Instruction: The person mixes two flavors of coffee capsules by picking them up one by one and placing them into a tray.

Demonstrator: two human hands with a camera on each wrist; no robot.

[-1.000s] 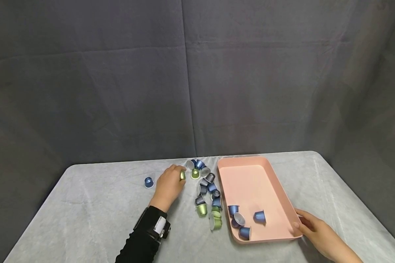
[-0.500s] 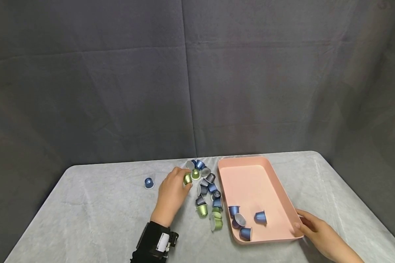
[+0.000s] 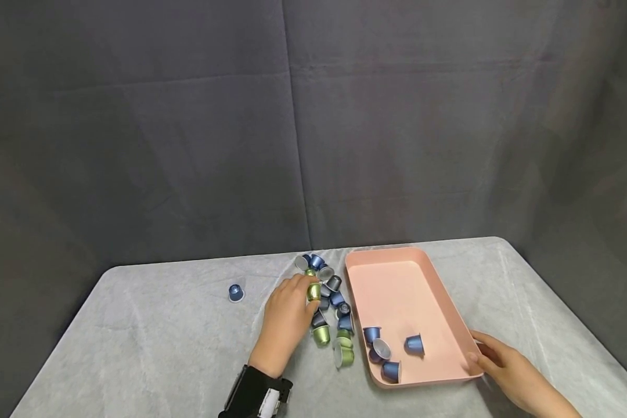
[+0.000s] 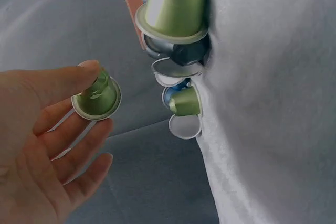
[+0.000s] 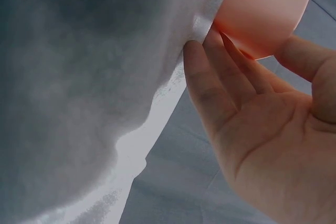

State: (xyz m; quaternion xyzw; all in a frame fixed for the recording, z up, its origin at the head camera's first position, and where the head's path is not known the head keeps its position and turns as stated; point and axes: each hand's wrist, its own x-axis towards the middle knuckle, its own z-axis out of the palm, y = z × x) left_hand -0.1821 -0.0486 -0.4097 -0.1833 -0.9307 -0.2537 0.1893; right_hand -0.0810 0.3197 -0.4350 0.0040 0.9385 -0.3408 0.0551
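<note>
"While one green coffee capsule [image 3: 313, 292] is held up near the clustered capsules [image 3: 345, 323], what are the hands doing?"
"The left hand [image 3: 284, 319] pinches it between thumb and fingers; the right hand [image 3: 512, 371] grips the pink tray [image 3: 397, 290] at its near right corner."
"Inside that?"
"Four bluish capsules [image 3: 414, 345]; one blue capsule [image 3: 235, 292] stands alone, left on the table [image 3: 151, 337]."

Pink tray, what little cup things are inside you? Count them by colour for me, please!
Blue pods, mostly sides showing: 3
Dark bluish pod, silvery lid facing the head camera: 1
Total in the pink tray: 4
</note>
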